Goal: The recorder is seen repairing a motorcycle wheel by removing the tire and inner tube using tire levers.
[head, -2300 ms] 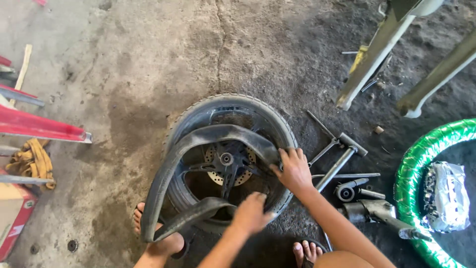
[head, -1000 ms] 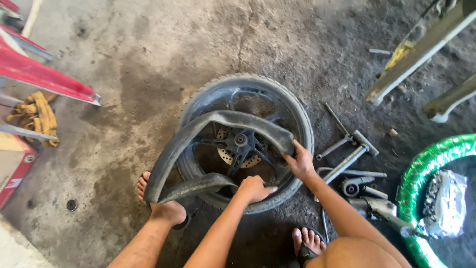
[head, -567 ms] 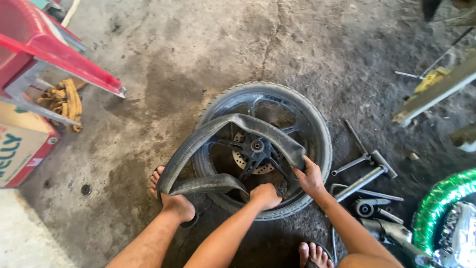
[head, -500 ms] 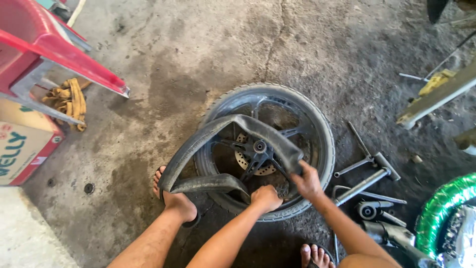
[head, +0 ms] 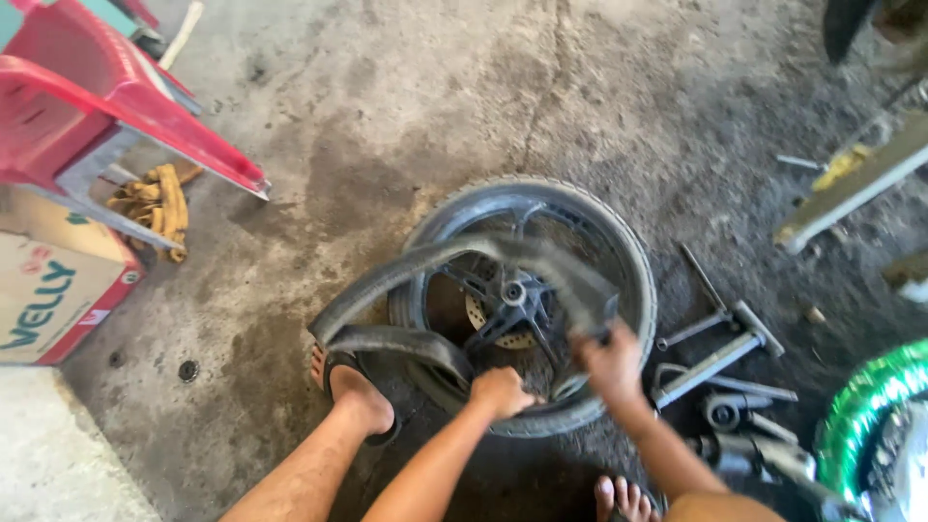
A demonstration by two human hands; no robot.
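On the concrete floor [head: 406, 87] lies a wheel [head: 633, 266], flat, pinned by a sandalled foot [head: 353, 391]. Left hand [head: 500, 391] closed on the near rim; right hand [head: 609, 362] clamped on the inner tube [head: 387, 280], lifting it clear.

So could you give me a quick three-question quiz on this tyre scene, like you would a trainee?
1. True or false: the motorcycle wheel stands upright.
2. What black rubber thing does the right hand grip? A: chain. B: inner tube. C: rag.
3. Which body part presses on the tube beside the left hand?

Key: 1 false, it lies flat on the concrete floor. 2 B. 3 The sandalled foot.
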